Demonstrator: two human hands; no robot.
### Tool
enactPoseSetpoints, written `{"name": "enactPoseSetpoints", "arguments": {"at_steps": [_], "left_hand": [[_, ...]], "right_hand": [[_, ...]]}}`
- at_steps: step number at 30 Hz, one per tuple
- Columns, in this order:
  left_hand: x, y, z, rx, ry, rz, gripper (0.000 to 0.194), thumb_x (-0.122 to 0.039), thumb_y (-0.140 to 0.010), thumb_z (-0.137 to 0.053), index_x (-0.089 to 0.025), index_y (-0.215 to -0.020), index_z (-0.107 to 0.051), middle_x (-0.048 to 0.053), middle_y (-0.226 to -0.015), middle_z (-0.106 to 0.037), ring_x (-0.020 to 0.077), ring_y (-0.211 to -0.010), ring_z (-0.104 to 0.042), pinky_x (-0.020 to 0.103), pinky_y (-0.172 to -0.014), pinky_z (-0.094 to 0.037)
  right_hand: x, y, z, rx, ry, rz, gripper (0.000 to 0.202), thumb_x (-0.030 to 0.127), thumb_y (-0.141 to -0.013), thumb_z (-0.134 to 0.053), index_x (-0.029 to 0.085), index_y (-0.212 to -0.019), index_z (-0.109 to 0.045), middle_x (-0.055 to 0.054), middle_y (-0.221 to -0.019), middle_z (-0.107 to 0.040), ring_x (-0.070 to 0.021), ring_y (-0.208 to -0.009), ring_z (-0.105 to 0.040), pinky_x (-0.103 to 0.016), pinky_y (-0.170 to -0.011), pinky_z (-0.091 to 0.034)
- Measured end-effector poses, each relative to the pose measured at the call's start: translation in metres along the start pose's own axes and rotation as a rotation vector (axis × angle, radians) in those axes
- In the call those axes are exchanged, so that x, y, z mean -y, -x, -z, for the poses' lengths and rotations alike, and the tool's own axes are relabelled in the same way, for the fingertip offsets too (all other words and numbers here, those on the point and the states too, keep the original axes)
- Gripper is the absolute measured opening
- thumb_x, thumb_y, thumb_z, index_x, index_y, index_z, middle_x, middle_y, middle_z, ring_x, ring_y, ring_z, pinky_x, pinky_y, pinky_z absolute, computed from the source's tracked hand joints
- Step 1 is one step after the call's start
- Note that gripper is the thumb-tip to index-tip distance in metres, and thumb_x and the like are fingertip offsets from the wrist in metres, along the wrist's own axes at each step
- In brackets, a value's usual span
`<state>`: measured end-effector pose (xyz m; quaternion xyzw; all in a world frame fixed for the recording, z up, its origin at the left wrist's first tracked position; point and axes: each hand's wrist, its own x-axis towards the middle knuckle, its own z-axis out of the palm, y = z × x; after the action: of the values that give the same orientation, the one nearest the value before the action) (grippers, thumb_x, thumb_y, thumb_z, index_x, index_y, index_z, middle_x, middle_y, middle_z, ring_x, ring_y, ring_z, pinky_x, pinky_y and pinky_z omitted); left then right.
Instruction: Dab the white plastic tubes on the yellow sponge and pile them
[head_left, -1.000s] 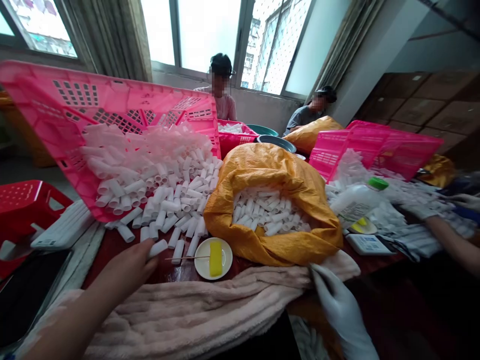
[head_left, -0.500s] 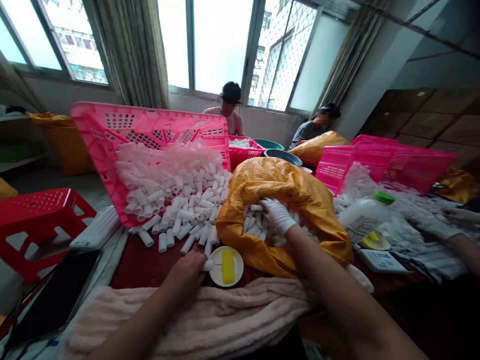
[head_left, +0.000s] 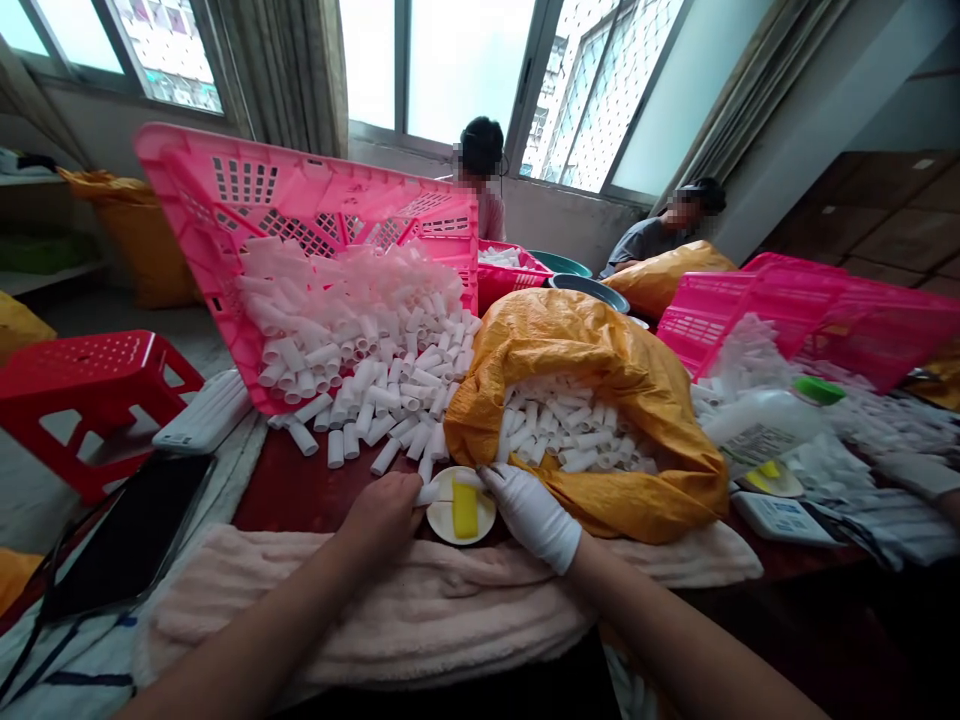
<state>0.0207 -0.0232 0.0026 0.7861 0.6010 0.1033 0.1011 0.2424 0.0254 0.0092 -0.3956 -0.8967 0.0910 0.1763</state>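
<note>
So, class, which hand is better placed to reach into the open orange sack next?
Probably the right hand: it is beside the open orange sack, while the left hand is across the small plate, farther from the sack's opening.

The one head-worn view looks forward and down over the counter (head_left: 279,497). It sits near the left hand (head_left: 390,510) and right hand (head_left: 534,515), facing the windows (head_left: 469,70) beyond.
</note>
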Motion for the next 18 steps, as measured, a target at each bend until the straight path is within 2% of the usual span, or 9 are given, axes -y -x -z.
{"name": "enactPoseSetpoints", "arguments": {"at_steps": [3, 8, 11, 13, 16, 18], "left_hand": [[0.000, 0.000, 0.000, 0.023, -0.012, -0.002, 0.010, -0.022, -0.082, -0.046, -0.016, -0.082, -0.053, 0.008, -0.088, -0.060, 0.0206, -0.085, -0.056, 0.030, -0.073, -0.042], [0.001, -0.001, -0.001, -0.001, -0.048, 0.018, 0.012, -0.024, -0.082, -0.045, -0.016, -0.082, -0.053, 0.008, -0.087, -0.061, 0.0221, -0.085, -0.057, 0.031, -0.072, -0.043], [0.000, -0.001, 0.000, -0.004, -0.061, 0.006, 0.011, -0.024, -0.082, -0.045, -0.016, -0.082, -0.053, 0.008, -0.087, -0.062, 0.0224, -0.086, -0.057, 0.031, -0.072, -0.043], [0.000, -0.001, 0.000, 0.006, -0.062, 0.000, 0.010, -0.023, -0.081, -0.046, -0.016, -0.082, -0.054, 0.008, -0.087, -0.062, 0.0223, -0.086, -0.058, 0.031, -0.072, -0.044], [0.000, 0.000, 0.000, 0.008, -0.058, 0.013, 0.011, -0.023, -0.081, -0.046, -0.016, -0.082, -0.054, 0.008, -0.087, -0.062, 0.0222, -0.085, -0.058, 0.031, -0.071, -0.043], [0.001, 0.000, 0.000, -0.003, -0.056, 0.014, 0.012, -0.024, -0.082, -0.046, -0.015, -0.082, -0.054, 0.008, -0.086, -0.062, 0.0220, -0.086, -0.058, 0.031, -0.072, -0.043]], "right_hand": [[-0.002, 0.006, 0.002, 0.038, 0.016, 0.146, 0.028, 0.015, -0.091, -0.038, 0.020, -0.112, -0.056, -0.009, -0.105, -0.061, -0.0182, -0.094, -0.057, -0.036, -0.087, -0.048], [0.000, 0.011, 0.000, -0.015, 0.062, 0.099, 0.030, 0.012, -0.090, -0.037, 0.017, -0.113, -0.055, -0.011, -0.106, -0.061, -0.0206, -0.096, -0.056, -0.040, -0.087, -0.048], [0.000, 0.013, 0.003, 0.083, 0.089, 0.255, 0.028, 0.014, -0.090, -0.040, 0.018, -0.112, -0.056, -0.009, -0.111, -0.060, -0.0212, -0.098, -0.055, -0.038, -0.087, -0.048], [0.000, 0.015, 0.004, 0.092, 0.073, 0.310, 0.028, 0.015, -0.090, -0.041, 0.018, -0.114, -0.055, -0.009, -0.115, -0.058, -0.0210, -0.101, -0.054, -0.037, -0.089, -0.047], [0.001, 0.019, 0.002, -0.006, 0.063, 0.221, 0.029, 0.014, -0.090, -0.038, 0.014, -0.116, -0.052, -0.013, -0.111, -0.059, -0.0210, -0.100, -0.055, -0.038, -0.087, -0.048], [0.003, 0.022, -0.001, -0.015, 0.098, 0.181, 0.029, 0.013, -0.090, -0.039, 0.011, -0.114, -0.053, -0.014, -0.107, -0.060, -0.0216, -0.097, -0.055, -0.038, -0.085, -0.049]]}}
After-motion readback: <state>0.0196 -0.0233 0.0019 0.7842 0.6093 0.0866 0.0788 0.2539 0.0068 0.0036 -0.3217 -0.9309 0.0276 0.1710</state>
